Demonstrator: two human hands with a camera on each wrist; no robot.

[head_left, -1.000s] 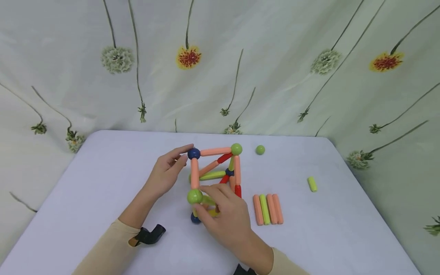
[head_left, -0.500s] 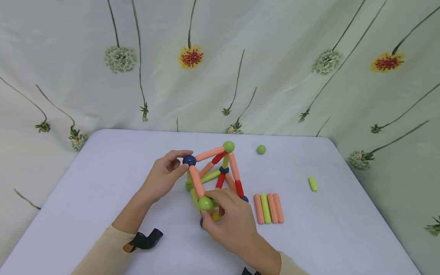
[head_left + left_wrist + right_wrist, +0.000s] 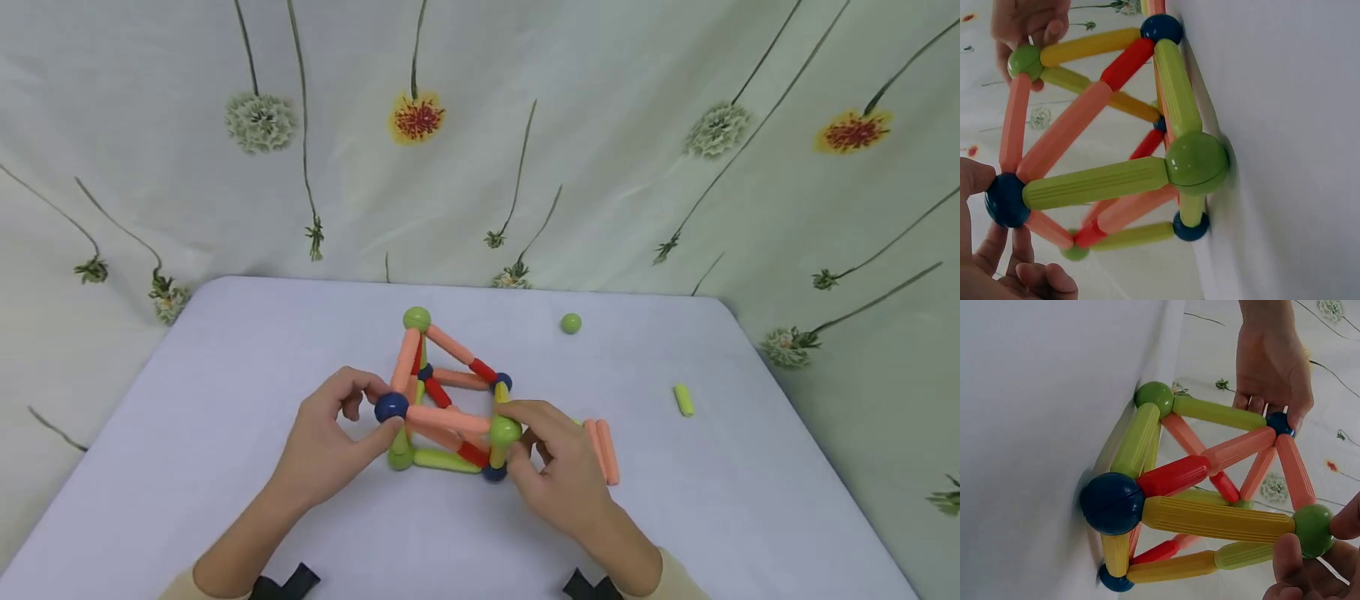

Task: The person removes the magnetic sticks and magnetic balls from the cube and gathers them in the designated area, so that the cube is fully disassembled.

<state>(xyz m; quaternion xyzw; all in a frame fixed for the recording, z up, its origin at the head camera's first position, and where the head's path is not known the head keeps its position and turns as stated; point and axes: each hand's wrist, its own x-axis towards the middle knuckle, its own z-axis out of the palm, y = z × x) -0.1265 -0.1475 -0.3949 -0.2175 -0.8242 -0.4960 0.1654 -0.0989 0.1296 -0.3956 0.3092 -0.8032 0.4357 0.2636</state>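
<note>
A frame of coloured rods and balls point(image 3: 450, 419) stands on the table between both hands, a magnetic-looking building set. My left hand point(image 3: 322, 442) pinches the dark blue ball point(image 3: 392, 407) at its front left upper corner. At the front right upper corner, my right hand point(image 3: 562, 467) pinches a green ball point(image 3: 505, 431) between thumb and fingers. A salmon rod point(image 3: 450, 419) joins these two balls. Another green ball point(image 3: 417, 319) tops the back. The left wrist view shows a lower green ball point(image 3: 1197, 164) at the table surface; in the right wrist view a yellow rod point(image 3: 1219, 520) runs to the pinched ball.
Loose salmon rods point(image 3: 609, 452) lie right of my right hand, which partly covers that group. A short lime rod point(image 3: 683, 400) lies farther right. One loose green ball point(image 3: 571, 323) sits toward the back. A flower-printed cloth point(image 3: 480, 167) hangs behind the table.
The frame has turned counterclockwise as seen from above. My left hand has come nearer with the blue ball, and my right hand has moved right with the green one.
</note>
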